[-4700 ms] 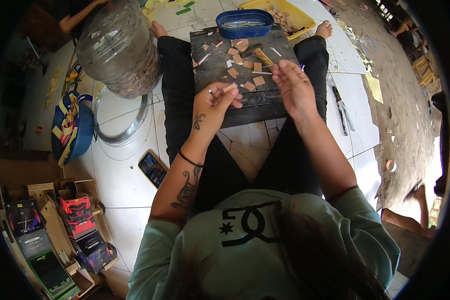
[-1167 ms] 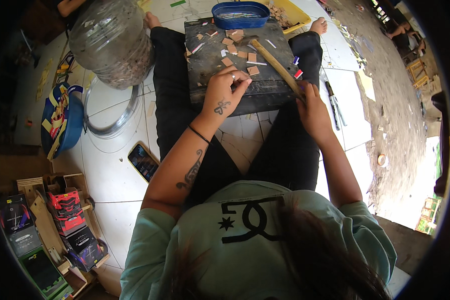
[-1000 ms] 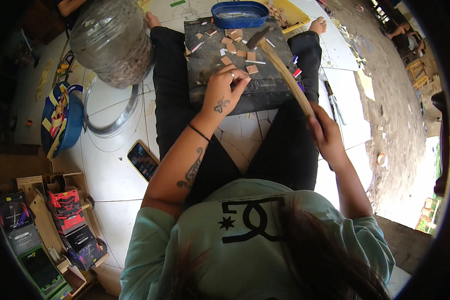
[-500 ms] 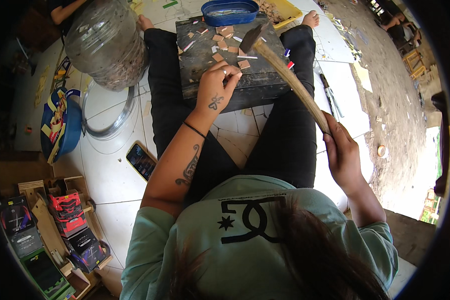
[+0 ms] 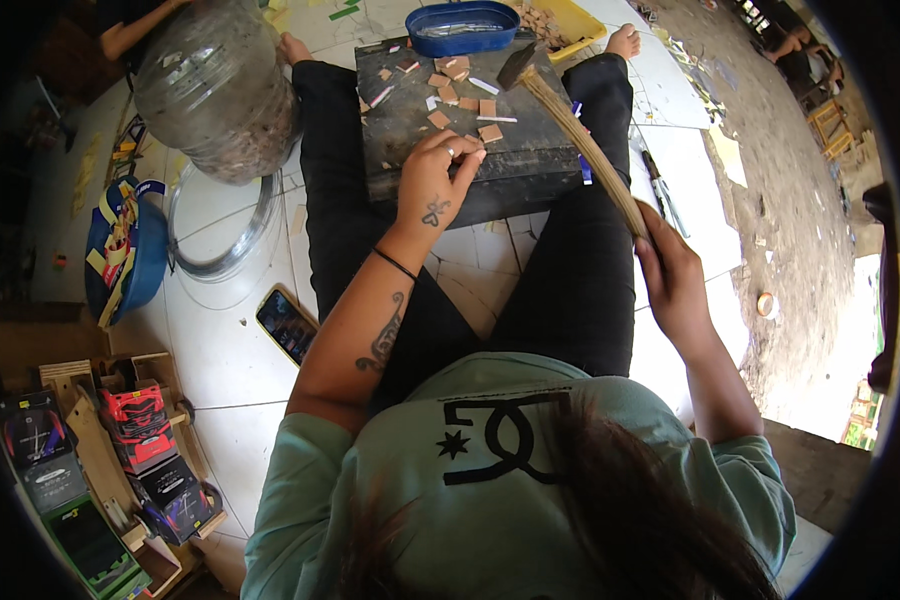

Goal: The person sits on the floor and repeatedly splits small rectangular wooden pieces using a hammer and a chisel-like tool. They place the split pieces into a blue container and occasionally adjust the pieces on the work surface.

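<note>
My right hand (image 5: 673,278) is wrapped round the wooden handle of a hammer (image 5: 588,145). The hammer's dark head hangs over the far right part of a worn black block (image 5: 395,150) between my legs. At the block's near side, my left hand (image 5: 435,180) is closed in a pinch, fingertips low over the surface. What it pinches is too small and hidden to name. Several small brown square pieces (image 5: 490,133) lie scattered beyond its fingers, among thin white strips (image 5: 497,119).
A blue oval tub (image 5: 460,42) stands at the block's far edge, beside a yellow tray (image 5: 595,35) of brown pieces. To the left are a big clear plastic container (image 5: 215,90), a wire coil (image 5: 220,262), a blue basin (image 5: 150,275) and a phone (image 5: 287,325). Pens (image 5: 662,190) lie right.
My right hand has shifted slightly left and up, and the hammer head has moved a little right and away. My left hand keeps its pinch in nearly the same place.
</note>
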Demonstrator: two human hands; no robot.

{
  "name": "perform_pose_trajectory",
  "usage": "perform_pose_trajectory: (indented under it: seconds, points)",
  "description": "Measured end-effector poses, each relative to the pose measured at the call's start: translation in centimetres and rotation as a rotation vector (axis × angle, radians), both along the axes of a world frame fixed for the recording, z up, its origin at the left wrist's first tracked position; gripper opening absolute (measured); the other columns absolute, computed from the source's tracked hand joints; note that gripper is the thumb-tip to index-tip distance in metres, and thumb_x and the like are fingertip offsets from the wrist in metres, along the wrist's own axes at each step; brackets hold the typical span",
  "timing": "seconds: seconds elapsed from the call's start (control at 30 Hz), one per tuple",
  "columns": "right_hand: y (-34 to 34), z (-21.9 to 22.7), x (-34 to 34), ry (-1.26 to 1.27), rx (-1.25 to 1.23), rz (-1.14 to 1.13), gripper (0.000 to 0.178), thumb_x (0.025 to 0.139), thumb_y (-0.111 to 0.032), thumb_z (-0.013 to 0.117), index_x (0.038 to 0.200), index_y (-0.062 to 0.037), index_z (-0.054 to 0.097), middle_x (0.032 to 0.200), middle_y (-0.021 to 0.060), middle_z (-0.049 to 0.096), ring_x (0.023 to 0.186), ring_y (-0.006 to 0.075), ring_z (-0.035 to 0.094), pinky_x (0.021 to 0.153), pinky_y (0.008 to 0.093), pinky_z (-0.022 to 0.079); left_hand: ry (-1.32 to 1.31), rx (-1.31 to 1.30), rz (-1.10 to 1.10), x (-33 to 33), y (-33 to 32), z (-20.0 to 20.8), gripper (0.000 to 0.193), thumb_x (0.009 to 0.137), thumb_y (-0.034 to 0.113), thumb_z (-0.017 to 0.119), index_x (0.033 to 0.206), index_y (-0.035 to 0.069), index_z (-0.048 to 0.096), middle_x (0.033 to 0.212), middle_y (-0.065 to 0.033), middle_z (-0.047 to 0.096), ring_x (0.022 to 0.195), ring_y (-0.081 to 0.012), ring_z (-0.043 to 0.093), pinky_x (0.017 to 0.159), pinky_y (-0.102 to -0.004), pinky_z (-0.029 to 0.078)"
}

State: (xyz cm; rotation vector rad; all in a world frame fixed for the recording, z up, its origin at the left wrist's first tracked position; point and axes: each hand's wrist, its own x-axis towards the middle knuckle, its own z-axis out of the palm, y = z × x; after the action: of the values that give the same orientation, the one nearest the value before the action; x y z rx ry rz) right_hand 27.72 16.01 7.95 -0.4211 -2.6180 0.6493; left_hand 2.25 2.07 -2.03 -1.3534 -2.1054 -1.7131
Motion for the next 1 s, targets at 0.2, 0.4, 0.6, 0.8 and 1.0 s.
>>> perform_pose_trajectory:
  seconds: [0.2, 0.4, 0.6, 0.8, 1.0]
  points:
    - [2.7, -5.4, -5.7, -0.131, 0.146, -0.217, 0.045, 0.092, -0.013, 0.058, 0.136, -0.0143, 0.051, 0.108, 0.0146, 0.057, 0.087, 0.0372, 0.064, 0.074, 0.0460, 0.052, -0.143, -0.013, -0.039, 0.3, -0.6, 1.1, 0.010, 0.089, 0.005, 0.064, 0.088, -0.005, 0.068, 0.083, -0.0113, 0.066, 0.071, -0.0172, 0.065, 0.065, -0.0277, 0.050]
    - [2.1, -4.2, -8.9, 0.139, 0.397, -0.064, 0.039, 0.085, -0.015, 0.068, 0.122, -0.0055, 0.060, 0.111, 0.0136, 0.056, 0.094, 0.0342, 0.060, 0.081, 0.0411, 0.049, -0.219, -0.113, -0.122, 1.3, -2.5, 3.1, 0.017, 0.091, 0.012, 0.062, 0.086, -0.003, 0.069, 0.079, -0.0096, 0.066, 0.071, -0.0172, 0.063, 0.068, -0.0289, 0.048]
    - [0.1, -1.5, -13.4, -0.062, -0.668, 0.267, 0.015, 0.089, -0.009, 0.068, 0.100, 0.0008, 0.068, 0.093, 0.0039, 0.066, 0.086, 0.0109, 0.061, 0.075, 0.0258, 0.048, -0.175, -0.179, -0.220, 2.7, -3.1, 4.5, 0.017, 0.090, 0.012, 0.064, 0.084, -0.003, 0.068, 0.077, -0.0074, 0.065, 0.070, -0.0153, 0.063, 0.062, -0.0267, 0.047]
    - [-0.8, -1.9, -15.1, 0.150, -0.980, 0.462, 0.017, 0.090, -0.014, 0.069, 0.094, 0.0018, 0.070, 0.075, 0.0004, 0.067, 0.066, 0.0036, 0.058, 0.062, 0.0203, 0.046, -0.675, -0.016, -0.360, 3.5, -3.1, 4.9, 0.029, 0.100, 0.023, 0.054, 0.093, -0.001, 0.068, 0.078, -0.0035, 0.066, 0.073, -0.0100, 0.061, 0.068, -0.0234, 0.046]
    - [-0.3, -1.1, -14.8, 0.036, -0.881, 0.379, 0.021, 0.092, -0.018, 0.066, 0.093, 0.0021, 0.070, 0.077, 0.0019, 0.067, 0.070, 0.0055, 0.059, 0.067, 0.0221, 0.047, -0.550, -0.179, -0.341, 3.1, -3.5, 5.2, 0.029, 0.100, 0.020, 0.050, 0.089, -0.002, 0.066, 0.072, -0.0054, 0.065, 0.069, -0.0099, 0.062, 0.065, -0.0246, 0.048]
